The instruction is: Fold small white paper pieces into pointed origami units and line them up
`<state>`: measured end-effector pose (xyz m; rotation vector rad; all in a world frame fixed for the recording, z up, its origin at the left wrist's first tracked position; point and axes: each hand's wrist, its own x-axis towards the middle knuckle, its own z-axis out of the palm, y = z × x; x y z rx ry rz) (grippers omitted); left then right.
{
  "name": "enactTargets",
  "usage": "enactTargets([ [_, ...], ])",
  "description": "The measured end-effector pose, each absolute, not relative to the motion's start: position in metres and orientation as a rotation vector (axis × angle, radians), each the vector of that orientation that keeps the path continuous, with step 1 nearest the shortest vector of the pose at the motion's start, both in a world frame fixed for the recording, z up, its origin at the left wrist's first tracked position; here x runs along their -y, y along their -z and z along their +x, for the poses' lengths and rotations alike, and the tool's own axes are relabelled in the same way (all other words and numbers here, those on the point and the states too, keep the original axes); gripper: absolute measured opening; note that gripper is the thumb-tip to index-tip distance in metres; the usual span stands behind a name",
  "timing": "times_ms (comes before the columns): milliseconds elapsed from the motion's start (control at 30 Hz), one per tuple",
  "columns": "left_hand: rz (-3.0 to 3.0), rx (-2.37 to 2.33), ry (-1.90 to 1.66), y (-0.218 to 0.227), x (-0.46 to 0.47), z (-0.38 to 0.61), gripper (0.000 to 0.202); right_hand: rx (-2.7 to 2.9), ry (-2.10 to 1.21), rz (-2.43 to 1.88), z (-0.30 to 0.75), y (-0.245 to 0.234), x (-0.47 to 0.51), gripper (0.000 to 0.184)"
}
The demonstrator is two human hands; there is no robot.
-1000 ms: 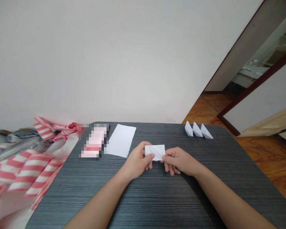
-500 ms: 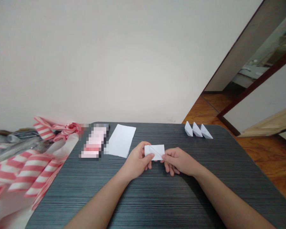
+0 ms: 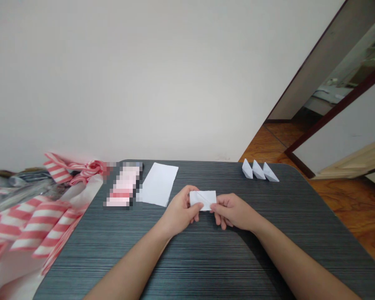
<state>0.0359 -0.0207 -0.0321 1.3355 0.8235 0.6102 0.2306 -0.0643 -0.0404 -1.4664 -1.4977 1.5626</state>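
Note:
Both of my hands pinch a small folded white paper (image 3: 203, 198) just above the dark striped table (image 3: 206, 258), near its middle. A diagonal crease runs across the paper. My left hand (image 3: 179, 212) grips its left edge between thumb and fingers. Its lower right edge is pinched by my right hand (image 3: 233, 211), fingers curled.
A stack of white sheets (image 3: 159, 183) lies left of my hands, beside a blurred pink packet (image 3: 123, 189). Three folded white paper boats (image 3: 259, 171) stand at the table's far right. Red-and-white striped bags (image 3: 31, 216) lie off the left edge. Wooden floor and a doorway are at right.
My right hand has slid slightly left along the paper's lower edge. The paper has dropped a touch. Nothing else has moved.

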Motion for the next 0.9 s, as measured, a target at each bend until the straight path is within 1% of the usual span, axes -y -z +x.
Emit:
enactTargets([
  [233,1.381,-0.827,-0.595,0.032,0.021,0.035,0.031,1.506,-1.551,-1.439,0.228,0.037,0.064,0.028],
  [367,1.402,-0.820,-0.574,0.033,0.022,0.035,0.030,1.479,-1.545,-1.374,0.225,0.034,0.063,0.024],
  [533,1.400,-0.816,-0.557,0.033,0.022,0.036,0.031,1.492,-1.518,-1.342,0.224,0.034,0.063,0.022],
  [700,1.401,-0.803,-0.522,0.031,0.023,0.036,0.032,1.481,-1.518,-1.317,0.222,0.033,0.062,0.016],
  [900,1.387,-0.777,-0.502,0.034,0.024,0.035,0.032,1.518,-1.482,-1.358,0.220,0.033,0.064,0.017],
])
